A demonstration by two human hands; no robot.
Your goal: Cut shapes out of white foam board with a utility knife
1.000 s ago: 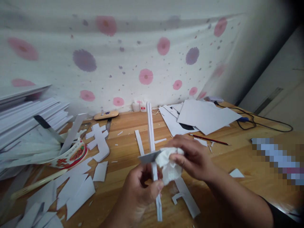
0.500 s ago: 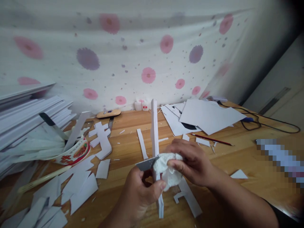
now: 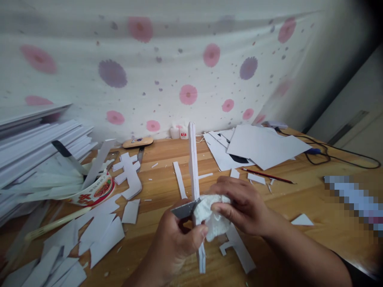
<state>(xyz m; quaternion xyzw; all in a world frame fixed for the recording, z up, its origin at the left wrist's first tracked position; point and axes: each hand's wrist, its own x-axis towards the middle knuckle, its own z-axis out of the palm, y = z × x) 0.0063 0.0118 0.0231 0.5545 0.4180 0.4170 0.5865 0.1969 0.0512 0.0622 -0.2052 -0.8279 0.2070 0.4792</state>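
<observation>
My left hand [image 3: 182, 235] is closed round the lower part of a long white foam board piece [image 3: 194, 167], which stands on edge and points away from me. My right hand [image 3: 242, 203] grips a crumpled white wad [image 3: 214, 217], tissue or cloth, with the thumb pressed on its side. From the wad's left side a flat grey blade [image 3: 183, 209] sticks out, crossing the board just above my left hand. The blade's other end is hidden in the wad. Whether the blade's edge is inside the board, I cannot tell.
Cut white board scraps [image 3: 101, 239] lie on the wooden table at left, near a paper bowl [image 3: 100, 189] of strips. Stacked boards [image 3: 68, 135] stand behind. A pencil [image 3: 269, 175], large sheets [image 3: 266, 147] and a black cable [image 3: 344, 153] are at right.
The view has shifted slightly. The board's far end has tilted a little to the left, and the blade with the wad sits marginally lower. Both hands keep their grip.
</observation>
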